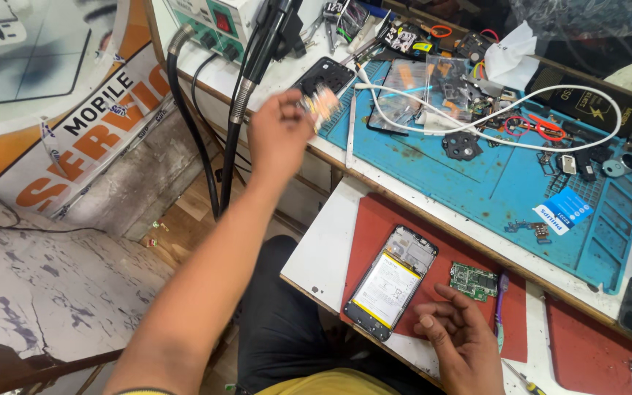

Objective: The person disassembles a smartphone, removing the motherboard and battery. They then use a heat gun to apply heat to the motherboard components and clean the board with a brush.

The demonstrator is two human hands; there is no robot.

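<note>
Only the head cam to go on here, so I'll use the opened smartphone (393, 281) as my anchor: it lies back-off on the red mat (374, 219), battery showing, right at the near edge of the white bench. The left hand (279, 135) is raised up and well to the left of the phone, over by the blue repair mat (491, 183), with the fingers pinched closed on a small pale part (321, 104). It's motion-blurred, so I can't say if it's a shield, a flex or a bit of tape. The right hand (462, 340) rests just right of the phone on the red mat, fingers curled loosely and holding nothing that I can see, with the green circuit board (474, 281) just above its fingertips and a purple-handled tool (501, 307) beside that. My read is that this is mid-teardown: a piece lifted out of the phone is being carried off to the far side of the bench. Parking it would call for a free patch among the screws, the white cable (477, 121) and loose bits on the blue mat. The hot-air handle (268, 36) hangs further up-left of the phone. The tool's tip is cut off, and so is the dark device at the right edge.
</note>
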